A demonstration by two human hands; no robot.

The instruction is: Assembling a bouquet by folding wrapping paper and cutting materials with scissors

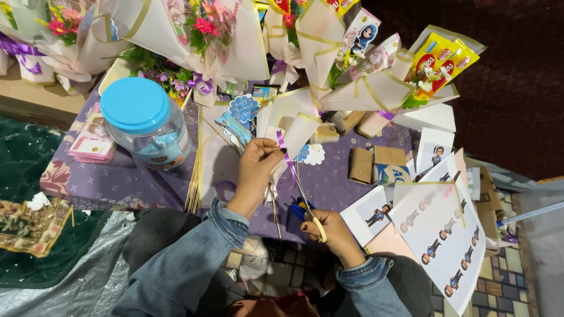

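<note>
**Cutting the purple ribbon on the little bouquet**

Closest to me, my right hand (336,233) held the scissors (310,212). My fingers were curled through the yellow loops, so I could not tell how wide the blades stood. The long blades pointed up toward the ribbon.

A bit further out, my left hand (257,170) held the small bouquet (292,130). My thumb and fingers were pinched tight around its thin stem end, near the sticks. The purple ribbon (286,154) hung down the cream wrap, just beside my left fingers. The scissor blades seemed to run right along it.

I think the way to do this step well was to keep the ribbon pulled straight, keep my left fingers away from the blades, and cut with one clean snip.

All of this sat over the purple cloth (126,182) on the table. To my right lay paper sheets of little cartoon people (442,232). To my left stood a clear jar with a blue lid (136,104), and next to it a stack of pink notes (92,142).

Furthest away were many finished bouquets (376,82) in cream paper, some with flowers and some with snack packs.
</note>
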